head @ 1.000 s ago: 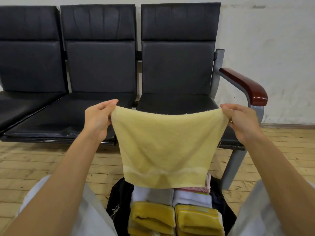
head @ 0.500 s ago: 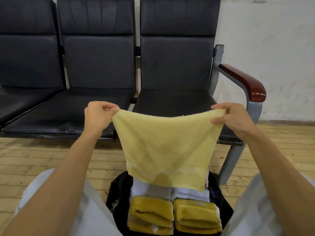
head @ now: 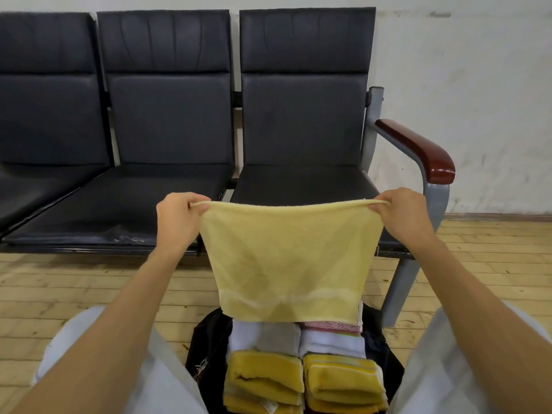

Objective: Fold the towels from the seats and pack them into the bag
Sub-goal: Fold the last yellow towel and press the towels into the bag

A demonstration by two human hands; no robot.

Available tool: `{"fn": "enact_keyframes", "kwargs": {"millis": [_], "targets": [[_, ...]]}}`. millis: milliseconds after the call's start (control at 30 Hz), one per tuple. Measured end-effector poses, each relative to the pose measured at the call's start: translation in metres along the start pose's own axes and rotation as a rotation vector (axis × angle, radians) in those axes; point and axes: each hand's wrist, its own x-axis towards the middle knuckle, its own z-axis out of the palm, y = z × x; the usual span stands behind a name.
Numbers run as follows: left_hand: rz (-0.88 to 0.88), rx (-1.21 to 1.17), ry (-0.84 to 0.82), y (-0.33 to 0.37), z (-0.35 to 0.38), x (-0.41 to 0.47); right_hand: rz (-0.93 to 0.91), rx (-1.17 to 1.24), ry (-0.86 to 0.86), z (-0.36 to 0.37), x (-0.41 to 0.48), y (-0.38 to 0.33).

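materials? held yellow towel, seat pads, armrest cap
Yellow towel: looks like cotton terry, matte and fuzzy, with a flatter woven band near the hem; drapes limp between the left hand and right hand.
Seat pads: black leather or vinyl, can't tell which; slight sheen, creases.
Armrest cap: glossy red-brown, probably lacquered wood, possibly moulded plastic.

Both forearms were bare from the bottom of the frame up to the wrists, with no sleeve, watch, band or ring showing on them. The left hand (head: 176, 216) and the right hand (head: 401, 215) wore no gloves. Below the arms, the legs were covered in pale grey-white trousers (head: 167, 375) of plain, smooth cloth, one leg at each lower corner.
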Motion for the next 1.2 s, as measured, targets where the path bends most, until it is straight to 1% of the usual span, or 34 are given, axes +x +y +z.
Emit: {"fn": "enact_keyframes", "kwargs": {"millis": [133, 267, 367, 467, 533, 600, 800, 900, 1033, 1100, 1200], "targets": [[0.020, 0.037, 0.057, 0.002, 0.003, 0.012, -0.013, 0.027, 0.071, 0.005, 0.012, 0.004], [0.004, 0.012, 0.031, 0.003, 0.008, 0.042, -0.034, 0.020, 0.126, 0.007, 0.035, 0.001], [-0.103, -0.131, -0.031, 0.011, 0.016, 0.059, -0.001, 0.065, 0.113, 0.014, 0.051, -0.001], [-0.246, -0.325, -0.135, 0.015, 0.034, 0.078, 0.105, 0.207, 0.109, 0.024, 0.072, 0.000], [-0.310, -0.385, -0.176, 0.013, 0.048, 0.088, 0.120, 0.234, 0.126, 0.034, 0.085, 0.003], [-0.350, -0.400, -0.171, 0.008, 0.063, 0.099, 0.102, 0.200, 0.144, 0.048, 0.097, 0.008], [-0.495, -0.448, -0.091, 0.005, 0.114, 0.132, 0.137, 0.173, 0.084, 0.094, 0.139, 0.023], [-0.486, -0.491, -0.079, 0.003, 0.139, 0.149, 0.186, 0.248, 0.128, 0.111, 0.162, 0.025], [-0.443, -0.541, -0.082, -0.002, 0.158, 0.173, 0.282, 0.453, 0.279, 0.117, 0.184, 0.023], [-0.407, -0.536, -0.084, -0.001, 0.161, 0.177, 0.274, 0.472, 0.319, 0.115, 0.186, 0.022], [-0.363, -0.555, -0.107, 0.004, 0.157, 0.171, 0.245, 0.447, 0.316, 0.106, 0.179, 0.023]]}}
